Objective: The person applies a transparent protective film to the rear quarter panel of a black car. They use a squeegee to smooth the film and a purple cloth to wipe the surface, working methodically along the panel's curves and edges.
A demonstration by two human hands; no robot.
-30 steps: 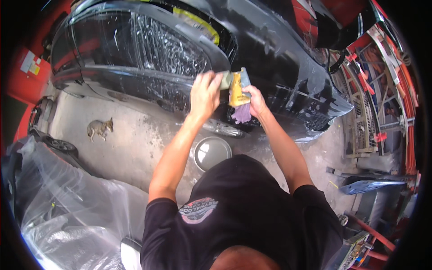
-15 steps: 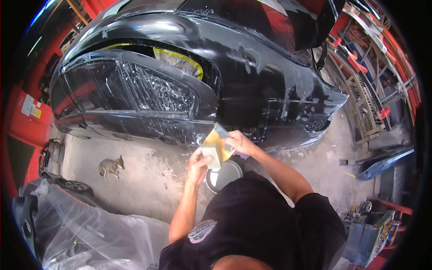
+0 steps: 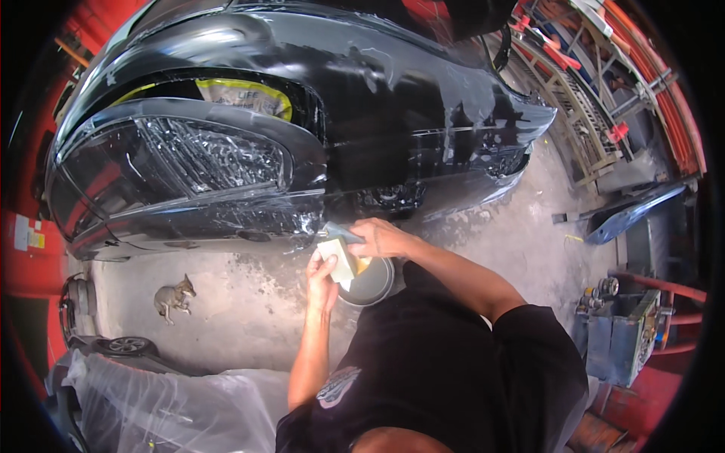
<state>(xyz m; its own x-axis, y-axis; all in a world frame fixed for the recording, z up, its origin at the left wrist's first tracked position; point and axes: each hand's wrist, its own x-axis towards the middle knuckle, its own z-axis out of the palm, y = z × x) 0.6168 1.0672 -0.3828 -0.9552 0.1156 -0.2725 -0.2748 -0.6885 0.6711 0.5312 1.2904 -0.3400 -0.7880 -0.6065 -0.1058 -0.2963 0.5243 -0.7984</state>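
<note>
Concrete floor [image 3: 226,317]: grey, with dark stains; clock directions below are taken from the block.
Pale block [image 3: 337,260]: tilted, held up off the floor between both hands, in front of the dark shirt [image 3: 438,362]; it could drop if the thumb's pressure eases.
Left hand [image 3: 321,275]: at 8 o'clock, closed on the block, thumb across its face; the fingertips behind are hidden.
Right hand [image 3: 384,238]: at 2 o'clock, fingers closed on a grey sheet [image 3: 345,233]; how firmly cannot be told.
Grey sheet's edge: at 12 o'clock, by the block's top; an uneven pull could crease it or set it crooked. Whether it touches the block is unclear.
Yellow patch [image 3: 363,265]: at 4 o'clock, mostly covered; whether it belongs to the sheet cannot be told.
Grey bucket [image 3: 390,281]: at 4 o'clock, beneath the hands, so a slipped block could land there; its contents are unclear.
Black car [image 3: 377,170]: at 12 o'clock, cut off above; a careless swing could knock its side.
Small animal [image 3: 174,299]: lying at 8 o'clock; it could get underfoot while eyes are on the hands.
Plastic sheeting [image 3: 219,404]: at 7 o'clock, blurring whatever it covers.
</note>
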